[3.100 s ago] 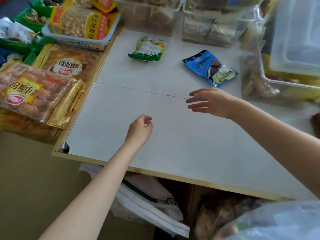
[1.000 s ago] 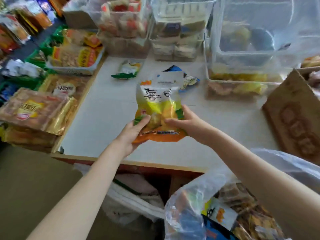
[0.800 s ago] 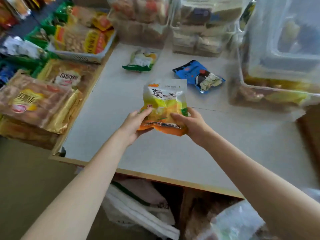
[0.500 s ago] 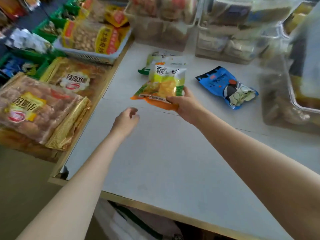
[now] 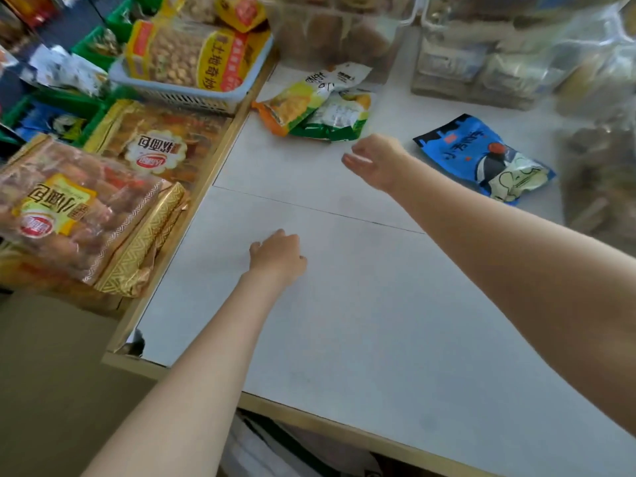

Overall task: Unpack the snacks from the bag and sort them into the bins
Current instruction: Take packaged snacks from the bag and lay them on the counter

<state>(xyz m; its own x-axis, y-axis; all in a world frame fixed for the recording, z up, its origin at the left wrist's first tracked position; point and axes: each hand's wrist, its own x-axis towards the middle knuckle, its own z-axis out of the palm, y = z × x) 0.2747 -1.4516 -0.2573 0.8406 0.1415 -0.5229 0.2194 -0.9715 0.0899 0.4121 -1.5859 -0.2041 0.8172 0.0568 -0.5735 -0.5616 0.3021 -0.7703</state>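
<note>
A yellow and orange snack packet (image 5: 296, 101) lies at the far left of the white table (image 5: 361, 321), partly on top of a green and white packet (image 5: 339, 118). My right hand (image 5: 373, 160) hovers just in front of them, empty, with the fingers loosely curled. A blue packet (image 5: 488, 156) lies to its right. My left hand (image 5: 277, 256) rests over the table's middle, fingers curled in, holding nothing. Clear plastic bins (image 5: 481, 46) stand along the back. The bag is out of view.
Left of the table, large bread packs (image 5: 65, 208) and a white basket (image 5: 179, 94) of peanut packets fill a lower shelf. Green crates (image 5: 93, 43) sit behind. More clear bins (image 5: 602, 166) stand at the right. A white sack (image 5: 275, 452) lies under the front edge.
My right hand carried the yellow packet to the far left, laid it on the green packet and let go. My left hand released it earlier and dropped to the table.
</note>
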